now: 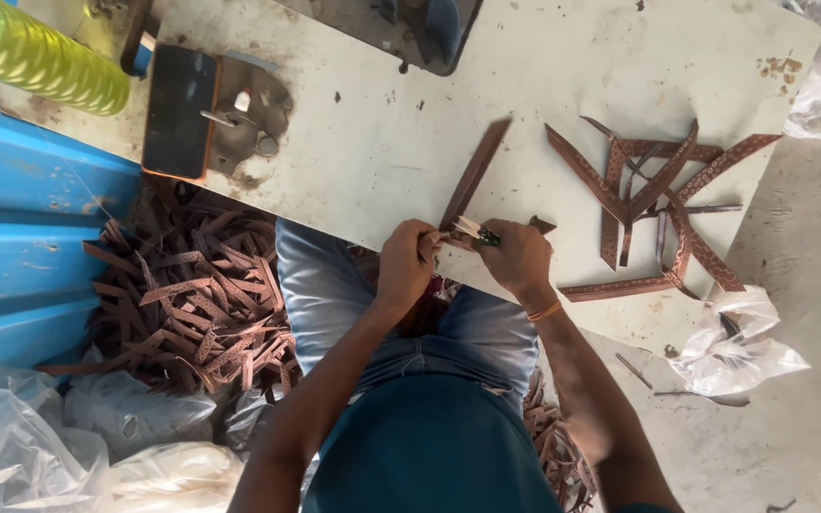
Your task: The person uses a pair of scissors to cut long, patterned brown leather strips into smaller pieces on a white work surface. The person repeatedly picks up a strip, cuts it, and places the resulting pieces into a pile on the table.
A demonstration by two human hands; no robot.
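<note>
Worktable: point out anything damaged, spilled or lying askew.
The white tabletop is chipped and stained, worst at its far right corner. Brown patterned strips lie crisscrossed on it in a loose tangle, and many more lie heaped on the floor beside the blue panel. Two strips have fallen on the concrete.

Both forearms reach forward and angle inward, so the two hands meet close together in front of the body. The left hand [405, 260] is curled, knuckles up, its fingers pinched shut toward the right. The right hand [517, 256] is closed in a loose fist, its wrist bent slightly inward, with an orange band around it.
</note>
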